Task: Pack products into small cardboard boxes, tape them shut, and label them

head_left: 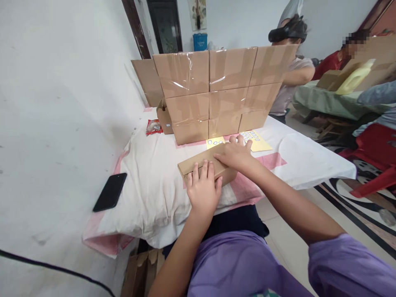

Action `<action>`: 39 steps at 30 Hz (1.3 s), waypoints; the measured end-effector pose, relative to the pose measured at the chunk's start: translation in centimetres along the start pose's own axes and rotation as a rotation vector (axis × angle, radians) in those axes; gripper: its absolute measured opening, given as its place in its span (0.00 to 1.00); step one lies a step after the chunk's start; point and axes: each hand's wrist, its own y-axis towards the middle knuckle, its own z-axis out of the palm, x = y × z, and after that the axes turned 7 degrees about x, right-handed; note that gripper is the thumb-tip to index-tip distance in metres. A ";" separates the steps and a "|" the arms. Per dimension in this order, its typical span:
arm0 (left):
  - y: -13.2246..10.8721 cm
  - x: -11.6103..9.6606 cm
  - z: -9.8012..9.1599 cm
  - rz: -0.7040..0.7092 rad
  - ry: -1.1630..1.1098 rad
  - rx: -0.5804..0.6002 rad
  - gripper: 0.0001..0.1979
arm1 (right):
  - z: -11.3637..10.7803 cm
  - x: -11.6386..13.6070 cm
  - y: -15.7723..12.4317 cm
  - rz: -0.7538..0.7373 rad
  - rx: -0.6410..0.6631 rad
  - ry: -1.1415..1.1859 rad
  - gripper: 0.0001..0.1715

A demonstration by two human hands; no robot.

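A small brown cardboard box (201, 157) lies closed near the table's front edge, with a seam along its top. My left hand (202, 187) rests on the near side of the lid, fingers stretched out flat. Across the right end of the same box lies my right hand (237, 154), its fingers spread past the far edge and its thumb on the lid. Just behind the box are yellow sheets (261, 143) with small white sticker-like shapes, partly hidden by my right hand.
A wall of taped cardboard boxes (187, 76) stands at the back, beside an opened box (166, 119) and a red-and-clear packet (154, 126). A black phone (110, 192) lies at left by the white wall. Another person (292, 70) is behind the boxes; a red chair (375, 152) stands right.
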 end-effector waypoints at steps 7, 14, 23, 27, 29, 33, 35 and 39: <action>0.0 0.0 0.0 0.004 -0.012 -0.006 0.27 | 0.8 -2.1 -2.9 -0.183 -0.043 0.154 0.18; -0.2 0.1 0.0 0.013 0.003 -0.016 0.26 | 2.1 -3.1 -6.5 -0.320 -0.144 0.077 0.23; -0.3 1.0 -0.3 0.104 0.040 -0.014 0.24 | 0.8 -2.3 -4.5 -0.317 -0.102 -0.014 0.23; 0.1 1.2 -0.4 0.120 0.062 -0.051 0.23 | 0.3 -4.2 -4.6 -0.283 -0.133 0.004 0.22; 0.4 1.4 -0.4 0.147 0.084 -0.089 0.23 | 0.0 -4.9 -5.2 -0.380 -0.136 0.016 0.21; 1.4 2.5 -0.5 0.228 0.124 -0.149 0.22 | 0.1 -6.8 -4.9 -0.490 -0.134 0.001 0.23; 2.1 3.7 -0.7 0.282 0.131 -0.163 0.22 | 0.9 -9.1 -3.1 -0.285 -0.218 0.011 0.23; 3.2 6.6 -1.3 0.392 0.128 -0.187 0.24 | 2.8 -14.6 2.2 0.157 -0.380 0.155 0.23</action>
